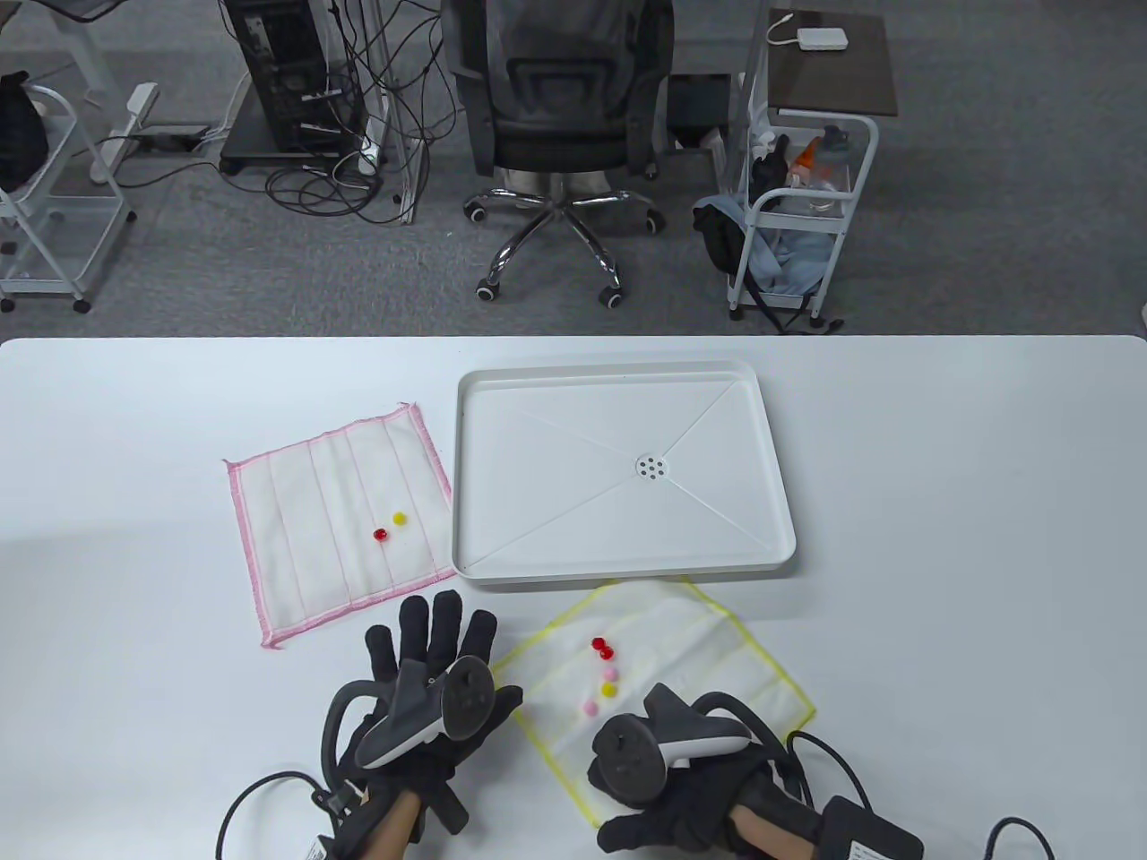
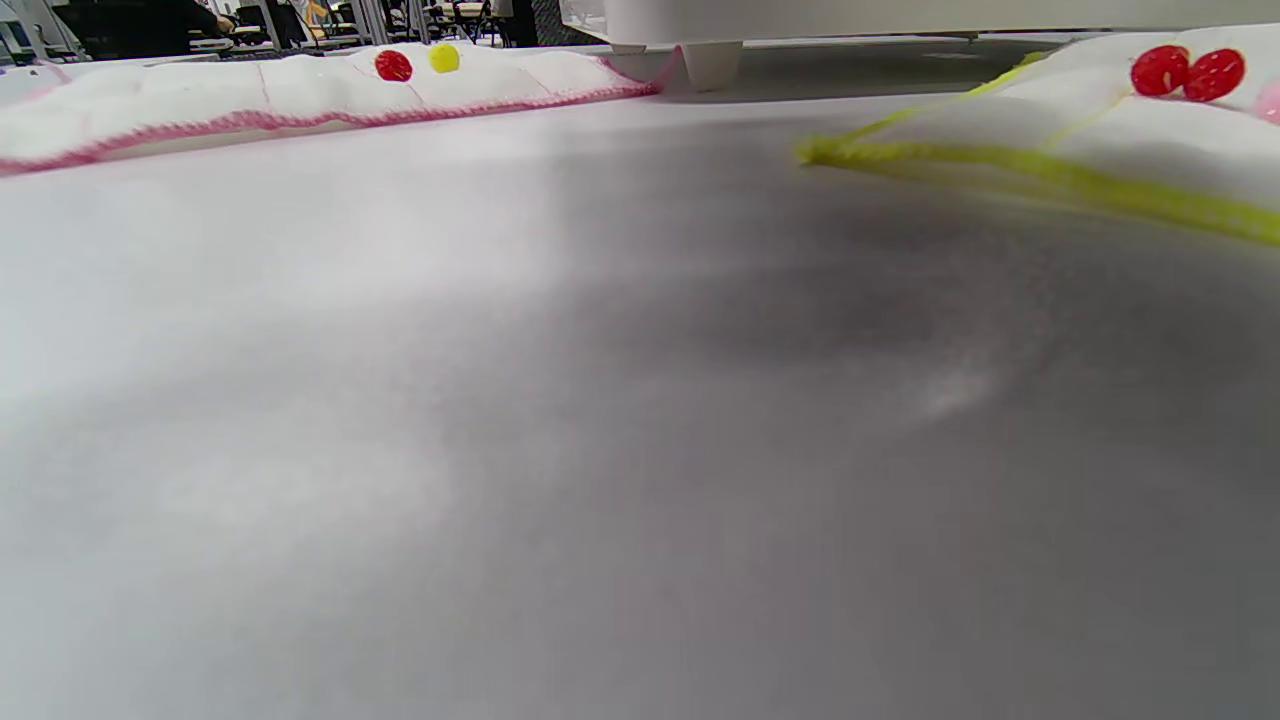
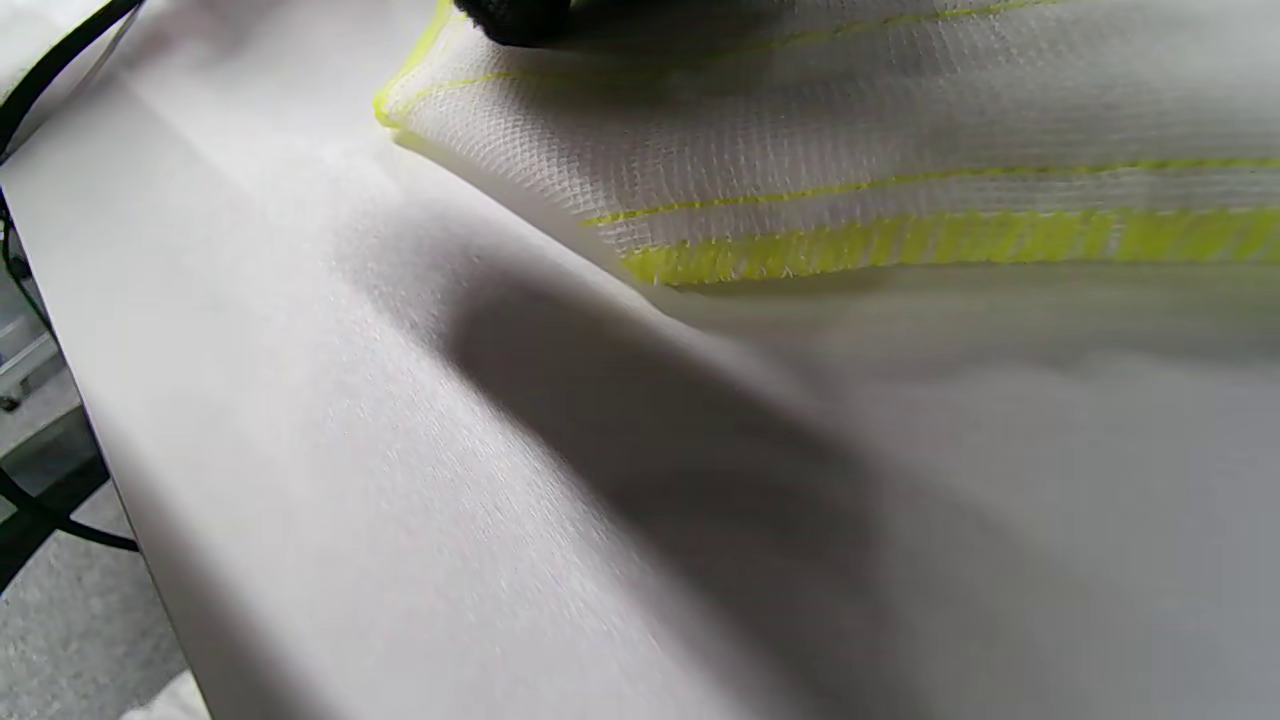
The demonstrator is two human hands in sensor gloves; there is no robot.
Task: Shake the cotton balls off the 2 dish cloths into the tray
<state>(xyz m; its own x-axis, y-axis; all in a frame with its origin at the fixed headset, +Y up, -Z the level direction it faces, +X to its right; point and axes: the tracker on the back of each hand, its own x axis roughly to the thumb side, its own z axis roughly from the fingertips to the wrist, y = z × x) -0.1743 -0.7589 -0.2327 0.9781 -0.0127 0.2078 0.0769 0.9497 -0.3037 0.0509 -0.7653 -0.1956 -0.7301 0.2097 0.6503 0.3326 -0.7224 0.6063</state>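
The white tray sits mid-table, with nothing in it. Left of it lies a pink-edged dish cloth carrying a red ball and a yellow ball. In front of the tray lies a yellow-edged dish cloth with several red, pink and yellow balls. My left hand lies flat on the table between the cloths, fingers spread. My right hand rests over the yellow cloth's near corner, its fingers mostly hidden under the tracker. One fingertip touches the flat cloth.
The left wrist view looks low across bare table to the pink cloth, a tray foot and the yellow cloth's edge. An office chair and carts stand beyond the table's far edge. Cables trail from both wrists.
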